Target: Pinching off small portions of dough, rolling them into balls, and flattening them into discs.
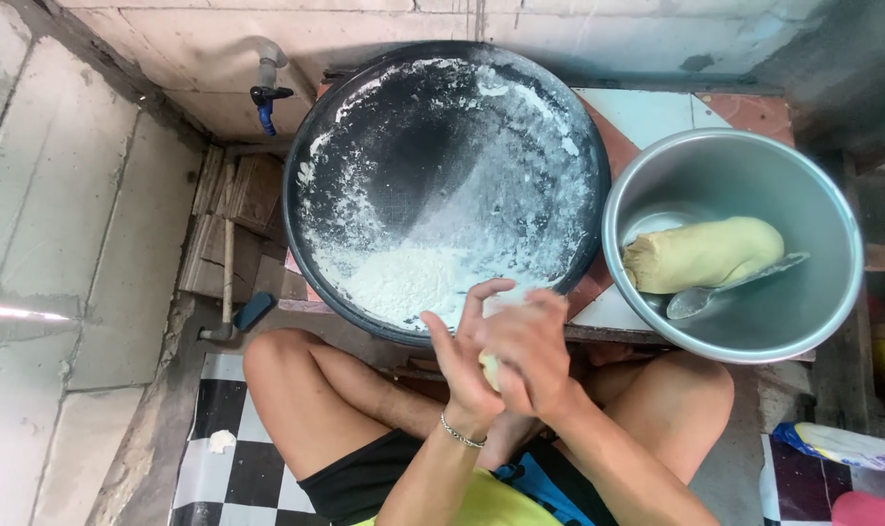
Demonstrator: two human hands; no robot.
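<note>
The person sits cross-legged, left hand and right hand pressed together around a small pale lump of dough just above the knees. Ahead lies a wide dark round pan dusted with flour. Beside it, a metal bowl holds a yellowish dough log and a spoon.

Low tiled table, white and reddish. Bearing a wide dark floured pan on the left, a metal bowl just beside it on the right.
</note>
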